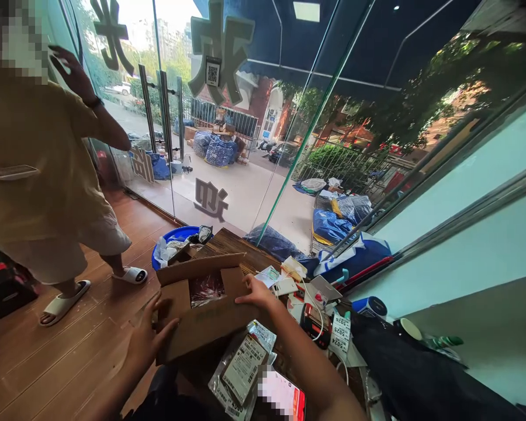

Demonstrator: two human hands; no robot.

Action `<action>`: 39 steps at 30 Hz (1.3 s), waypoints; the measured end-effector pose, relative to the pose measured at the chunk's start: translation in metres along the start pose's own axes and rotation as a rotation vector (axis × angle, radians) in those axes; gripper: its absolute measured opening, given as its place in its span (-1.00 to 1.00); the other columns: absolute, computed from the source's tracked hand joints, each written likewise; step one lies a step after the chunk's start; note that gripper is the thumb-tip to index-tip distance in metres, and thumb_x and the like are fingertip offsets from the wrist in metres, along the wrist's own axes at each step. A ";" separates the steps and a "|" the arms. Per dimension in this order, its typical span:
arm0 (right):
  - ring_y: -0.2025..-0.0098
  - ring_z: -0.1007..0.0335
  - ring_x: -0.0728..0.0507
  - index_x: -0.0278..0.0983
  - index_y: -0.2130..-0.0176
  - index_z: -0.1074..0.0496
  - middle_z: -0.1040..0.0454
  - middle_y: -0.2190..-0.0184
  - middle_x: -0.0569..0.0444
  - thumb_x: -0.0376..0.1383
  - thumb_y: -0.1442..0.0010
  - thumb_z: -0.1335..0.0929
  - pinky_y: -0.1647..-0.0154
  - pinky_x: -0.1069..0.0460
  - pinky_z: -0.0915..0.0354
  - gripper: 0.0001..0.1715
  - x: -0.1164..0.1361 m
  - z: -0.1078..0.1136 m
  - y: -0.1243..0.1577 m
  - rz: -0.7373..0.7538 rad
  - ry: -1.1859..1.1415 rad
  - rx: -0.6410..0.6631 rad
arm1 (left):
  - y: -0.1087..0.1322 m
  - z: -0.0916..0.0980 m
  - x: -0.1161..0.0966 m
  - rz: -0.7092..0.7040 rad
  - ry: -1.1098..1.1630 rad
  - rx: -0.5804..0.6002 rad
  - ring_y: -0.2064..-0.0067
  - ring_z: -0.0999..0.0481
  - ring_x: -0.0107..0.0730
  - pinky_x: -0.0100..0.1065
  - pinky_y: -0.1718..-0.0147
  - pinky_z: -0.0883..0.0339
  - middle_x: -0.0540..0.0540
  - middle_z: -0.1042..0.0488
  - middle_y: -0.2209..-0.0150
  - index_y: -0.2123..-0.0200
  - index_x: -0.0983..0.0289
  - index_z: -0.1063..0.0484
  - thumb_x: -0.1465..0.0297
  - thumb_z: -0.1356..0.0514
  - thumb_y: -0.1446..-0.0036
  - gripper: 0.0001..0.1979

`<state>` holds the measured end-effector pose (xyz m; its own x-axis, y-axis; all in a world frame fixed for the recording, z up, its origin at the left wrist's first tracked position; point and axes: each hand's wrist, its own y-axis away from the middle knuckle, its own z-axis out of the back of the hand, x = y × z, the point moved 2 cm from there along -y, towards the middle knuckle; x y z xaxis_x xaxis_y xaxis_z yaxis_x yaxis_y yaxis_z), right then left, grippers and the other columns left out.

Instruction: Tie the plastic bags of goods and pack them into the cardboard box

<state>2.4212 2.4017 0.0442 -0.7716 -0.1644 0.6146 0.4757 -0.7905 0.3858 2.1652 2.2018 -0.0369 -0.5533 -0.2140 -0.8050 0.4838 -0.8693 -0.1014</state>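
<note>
An opened cardboard box (201, 333) stands at the near edge of the wooden table, with a dark red item in shiny clear wrap (207, 287) showing between its flaps. My left hand (151, 330) holds the box's left side, thumb on the near face and fingers round the corner. On the right, my right hand (258, 290) grips the box's top edge by the end flap. Close in front of the box lies a clear plastic packet with a printed label (244, 362). Below my right forearm is a lit phone (289, 392).
A blue basket (163, 234) holding bags stands beyond the box. To the right lie a label printer (315, 324), a numbered label strip (341, 330), cables and papers. At left, a person (39, 158) stands near the glass door; parcels sit outside.
</note>
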 end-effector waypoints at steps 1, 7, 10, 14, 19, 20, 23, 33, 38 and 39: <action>-0.11 -0.32 -0.38 -0.37 -0.17 -0.23 -0.40 -0.07 -0.24 -0.26 0.17 -0.55 -0.09 -0.25 -0.27 -0.04 -0.001 -0.010 0.002 -0.010 0.037 -0.100 | 0.000 -0.003 -0.004 -0.067 -0.094 -0.043 -0.06 -0.45 -0.04 -0.01 -0.01 -0.38 0.19 -0.48 -0.04 -0.16 0.17 -0.24 0.13 -0.06 -0.15 -0.48; -0.32 -0.04 -0.32 -0.14 -0.18 -0.27 -0.24 -0.25 -0.04 -0.33 -0.27 -0.19 -0.20 -0.27 -0.23 -0.50 -0.016 -0.078 0.029 0.347 0.376 -0.470 | -0.058 0.026 -0.046 -0.169 -0.618 -0.122 -0.34 0.15 0.39 0.29 -0.20 0.13 0.59 0.04 -0.31 -0.26 0.59 0.02 0.19 -0.31 0.31 0.09; -0.29 -0.10 -0.32 -0.14 -0.16 -0.30 -0.31 -0.21 0.01 -0.32 -0.30 -0.14 -0.16 -0.27 -0.29 -0.52 -0.021 -0.087 0.028 0.345 0.428 -0.488 | -0.099 0.047 -0.068 -0.240 -0.666 0.216 -0.27 -0.14 0.18 0.26 -0.22 0.21 0.31 -0.33 -0.17 -0.16 0.28 -0.26 0.23 -0.26 0.18 -0.24; -0.27 -0.15 -0.27 -0.18 -0.17 -0.28 -0.36 -0.17 0.00 -0.31 -0.29 -0.16 -0.16 -0.23 -0.31 -0.52 -0.024 -0.087 0.021 0.343 0.443 -0.552 | -0.097 0.040 -0.084 -0.518 -0.480 0.670 -0.04 -0.39 -0.07 0.03 -0.15 -0.03 0.11 -0.51 0.21 0.46 0.16 -0.52 0.00 -0.07 -0.10 -0.59; -0.26 -0.19 -0.21 -0.31 -0.25 -0.11 -0.36 -0.16 -0.11 -0.27 -0.31 -0.15 -0.14 -0.16 -0.33 -0.44 -0.033 -0.093 0.018 0.345 0.436 -0.641 | -0.094 0.002 -0.079 -0.395 -0.282 0.664 0.13 -0.41 -0.16 -0.16 0.11 -0.28 0.15 -0.41 0.22 0.33 0.23 -0.42 -0.12 0.05 -0.12 -0.45; -0.26 -0.18 -0.20 -0.32 -0.26 -0.10 -0.35 -0.17 -0.13 -0.27 -0.31 -0.15 -0.14 -0.15 -0.33 -0.44 -0.033 -0.094 0.019 0.348 0.436 -0.658 | -0.100 -0.005 -0.078 -0.337 -0.258 0.673 0.15 -0.43 -0.18 -0.19 0.13 -0.30 0.15 -0.41 0.21 0.27 0.23 -0.39 -0.12 0.06 -0.11 -0.45; -0.32 -0.05 -0.24 -0.32 -0.24 -0.12 -0.25 -0.23 -0.20 -0.29 -0.30 -0.16 -0.18 -0.22 -0.25 -0.47 -0.028 -0.098 0.027 0.336 0.451 -0.748 | -0.119 -0.022 -0.078 -0.307 -0.357 0.668 -0.06 -0.35 0.05 -0.04 -0.04 -0.20 0.27 -0.37 -0.01 0.11 0.23 -0.34 -0.21 -0.18 0.18 -0.27; -0.29 -0.09 -0.43 -0.13 -0.26 -0.10 -0.25 -0.24 -0.17 0.19 0.11 -0.40 -0.15 -0.36 -0.20 0.07 -0.010 -0.140 0.041 0.608 0.564 -0.578 | -0.107 -0.034 -0.069 -0.432 -0.374 0.689 -0.09 -0.36 0.01 -0.08 -0.05 -0.25 0.25 -0.36 -0.07 0.11 0.22 -0.38 0.00 -0.29 0.14 -0.42; -0.31 -0.04 -0.41 -0.23 -0.25 -0.10 -0.27 -0.21 -0.25 0.10 0.05 -0.41 -0.16 -0.35 -0.22 0.01 -0.011 -0.145 0.032 0.554 0.546 -0.639 | -0.101 -0.039 -0.064 -0.505 -0.472 0.582 -0.18 -0.27 0.06 0.02 -0.13 -0.17 0.31 -0.26 -0.17 0.00 0.15 -0.41 -0.04 -0.05 -0.12 -0.48; -0.33 0.01 -0.43 -0.27 -0.26 -0.08 -0.21 -0.23 -0.30 0.08 0.03 -0.40 -0.16 -0.35 -0.21 0.01 -0.009 -0.143 0.030 0.538 0.540 -0.642 | -0.103 -0.040 -0.063 -0.510 -0.485 0.575 -0.18 -0.27 0.05 0.02 -0.12 -0.17 0.31 -0.26 -0.17 0.02 0.15 -0.43 -0.04 -0.02 -0.14 -0.49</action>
<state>2.3819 2.2949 -0.0486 -0.6845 -0.7151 0.1417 0.6232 -0.6748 -0.3953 2.1775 2.3225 0.0009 -0.8951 0.2071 -0.3947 -0.2395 -0.9703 0.0341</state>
